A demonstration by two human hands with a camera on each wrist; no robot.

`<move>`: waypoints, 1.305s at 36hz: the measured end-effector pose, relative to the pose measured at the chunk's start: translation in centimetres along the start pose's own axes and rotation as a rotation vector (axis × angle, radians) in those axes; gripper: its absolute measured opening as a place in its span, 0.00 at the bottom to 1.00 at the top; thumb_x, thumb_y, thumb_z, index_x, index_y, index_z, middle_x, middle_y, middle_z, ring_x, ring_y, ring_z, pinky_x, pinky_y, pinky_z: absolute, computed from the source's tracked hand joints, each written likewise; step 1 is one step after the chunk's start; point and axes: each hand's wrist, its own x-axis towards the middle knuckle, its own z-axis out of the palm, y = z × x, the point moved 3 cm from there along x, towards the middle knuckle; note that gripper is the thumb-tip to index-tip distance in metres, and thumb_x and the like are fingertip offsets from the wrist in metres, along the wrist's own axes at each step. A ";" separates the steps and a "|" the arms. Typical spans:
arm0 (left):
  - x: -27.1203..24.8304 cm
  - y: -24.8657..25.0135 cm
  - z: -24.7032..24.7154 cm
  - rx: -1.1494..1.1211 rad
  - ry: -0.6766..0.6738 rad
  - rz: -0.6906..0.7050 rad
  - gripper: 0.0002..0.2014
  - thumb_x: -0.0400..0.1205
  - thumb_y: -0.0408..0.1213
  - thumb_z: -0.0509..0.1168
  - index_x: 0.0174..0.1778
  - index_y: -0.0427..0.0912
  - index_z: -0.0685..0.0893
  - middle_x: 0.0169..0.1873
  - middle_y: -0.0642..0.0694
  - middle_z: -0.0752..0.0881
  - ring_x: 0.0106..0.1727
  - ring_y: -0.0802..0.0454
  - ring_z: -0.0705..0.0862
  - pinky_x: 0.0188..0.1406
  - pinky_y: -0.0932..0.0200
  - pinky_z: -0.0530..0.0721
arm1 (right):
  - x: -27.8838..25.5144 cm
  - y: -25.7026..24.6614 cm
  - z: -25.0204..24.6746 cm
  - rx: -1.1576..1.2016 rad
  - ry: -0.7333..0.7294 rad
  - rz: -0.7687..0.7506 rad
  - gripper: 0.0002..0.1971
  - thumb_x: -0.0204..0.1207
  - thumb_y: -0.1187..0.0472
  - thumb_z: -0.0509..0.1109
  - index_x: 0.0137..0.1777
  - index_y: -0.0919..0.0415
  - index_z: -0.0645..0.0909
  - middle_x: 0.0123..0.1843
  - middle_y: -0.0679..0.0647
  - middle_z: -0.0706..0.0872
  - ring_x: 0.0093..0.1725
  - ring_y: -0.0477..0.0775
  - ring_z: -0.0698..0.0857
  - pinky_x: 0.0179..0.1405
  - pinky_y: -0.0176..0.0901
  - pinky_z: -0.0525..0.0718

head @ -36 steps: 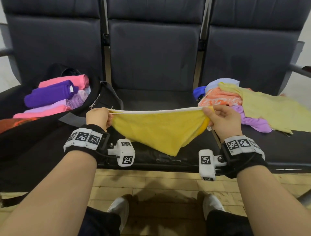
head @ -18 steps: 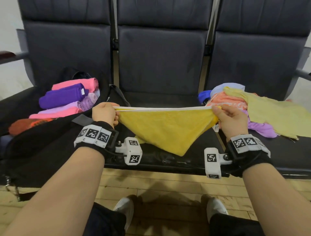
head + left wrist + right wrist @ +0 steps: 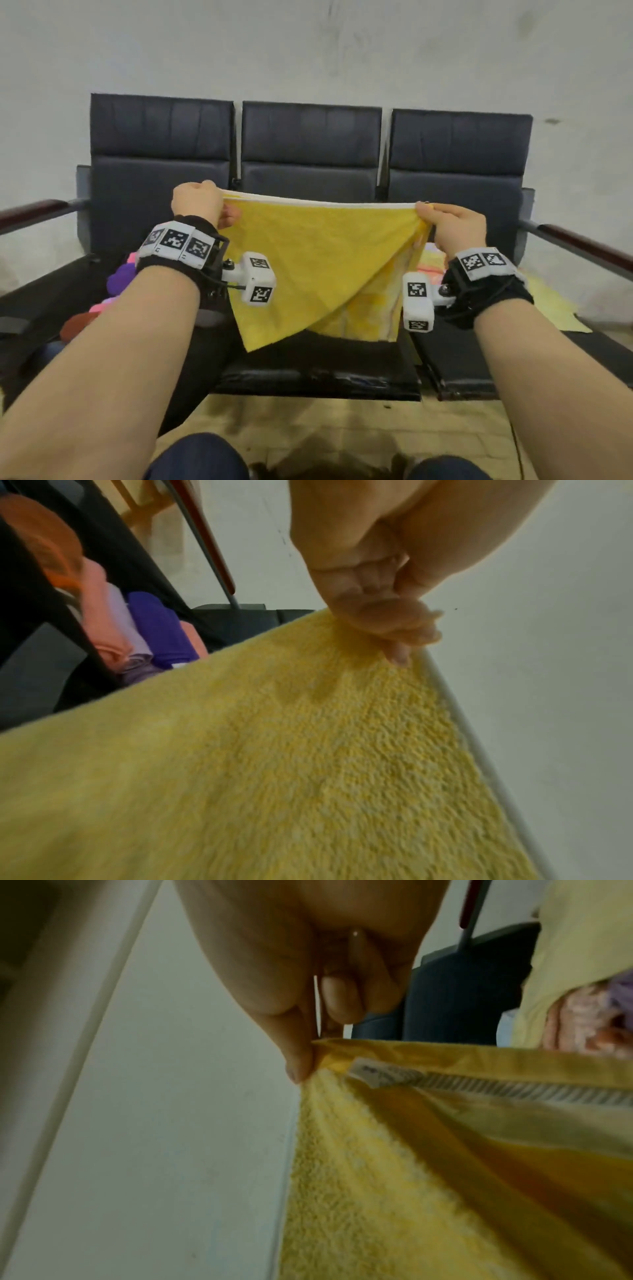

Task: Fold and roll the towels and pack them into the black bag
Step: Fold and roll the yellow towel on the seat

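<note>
The person has a yellow towel (image 3: 318,260) stretched out in the air between both hands, up in front of the middle seat of a row of dark chairs (image 3: 310,150). The left hand (image 3: 200,204) has its grip clenched around the towel's top left corner, knuckles up, and the left wrist view shows curled fingers (image 3: 387,626) bunched on the cloth right at the pale edge. The right hand (image 3: 452,228) is pinching the top right corner; the right wrist view shows the thumb (image 3: 298,1053) pressed on the hem, with a small white label (image 3: 383,1076) sewn just beside it.

The top edge runs almost straight from hand to hand, a bit higher on the left. Below that the towel hangs doubled: the front layer drops to a point low and left of centre, and a paler back layer shows under it on the right. It hangs clear of the seat.

On the left seat sits the black bag (image 3: 103,550), with rolled towels (image 3: 150,626) in pink, lilac, purple and orange packed side by side in it. On the right seat is a loose heap of towels (image 3: 578,950), pale yellow on top with peach and purple under it. The floor (image 3: 308,431) under the chairs is light wood.
</note>
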 end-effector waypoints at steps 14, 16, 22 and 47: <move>-3.9 6.0 -2.1 0.154 -0.136 0.101 0.14 0.84 0.42 0.61 0.50 0.34 0.84 0.42 0.40 0.92 0.55 0.40 0.87 0.43 0.60 0.87 | -0.8 -7.1 -3.0 -0.152 -0.035 -0.023 0.11 0.70 0.55 0.79 0.50 0.60 0.89 0.36 0.54 0.86 0.29 0.46 0.80 0.32 0.35 0.79; -2.8 5.5 -2.4 0.052 -0.015 0.145 0.13 0.76 0.39 0.55 0.39 0.35 0.82 0.29 0.39 0.90 0.46 0.37 0.89 0.44 0.54 0.89 | -1.1 -7.3 -3.0 -0.149 -0.059 -0.010 0.09 0.71 0.57 0.79 0.48 0.60 0.88 0.29 0.54 0.83 0.19 0.43 0.77 0.21 0.33 0.74; -4.7 6.1 -1.7 0.077 -0.080 0.154 0.14 0.86 0.32 0.53 0.61 0.32 0.80 0.23 0.47 0.83 0.24 0.58 0.86 0.21 0.67 0.80 | -1.6 -7.4 -2.6 -0.183 0.003 -0.038 0.12 0.75 0.54 0.76 0.53 0.61 0.87 0.27 0.61 0.83 0.10 0.43 0.74 0.12 0.31 0.72; -4.6 5.6 -0.2 -0.013 -0.077 0.243 0.14 0.83 0.30 0.48 0.41 0.34 0.79 0.34 0.35 0.86 0.28 0.42 0.88 0.23 0.58 0.83 | -2.2 -7.1 -0.6 -0.419 -0.267 -0.089 0.10 0.80 0.58 0.67 0.44 0.64 0.83 0.34 0.62 0.83 0.26 0.59 0.83 0.18 0.38 0.78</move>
